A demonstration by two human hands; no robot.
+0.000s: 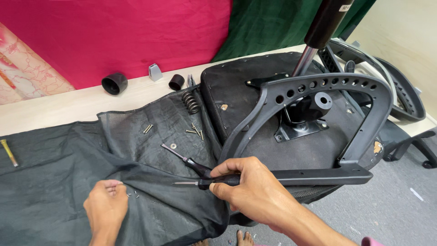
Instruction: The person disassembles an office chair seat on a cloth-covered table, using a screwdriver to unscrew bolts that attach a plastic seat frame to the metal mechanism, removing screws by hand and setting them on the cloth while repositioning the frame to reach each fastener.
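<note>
Right hand [248, 187] is closed around a black-handled screwdriver [214, 181], shaft lying leftward toward small screws [132, 195] pinched at by the nearer left hand [107, 205] on black mesh fabric [54, 182]

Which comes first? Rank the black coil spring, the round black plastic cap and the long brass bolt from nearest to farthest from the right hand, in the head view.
1. Black coil spring: above and left of the right hand, on the dark mesh cloth.
2. Round black plastic cap: farther up-left, on the pale tabletop.
3. Long brass bolt: far left edge.
</note>
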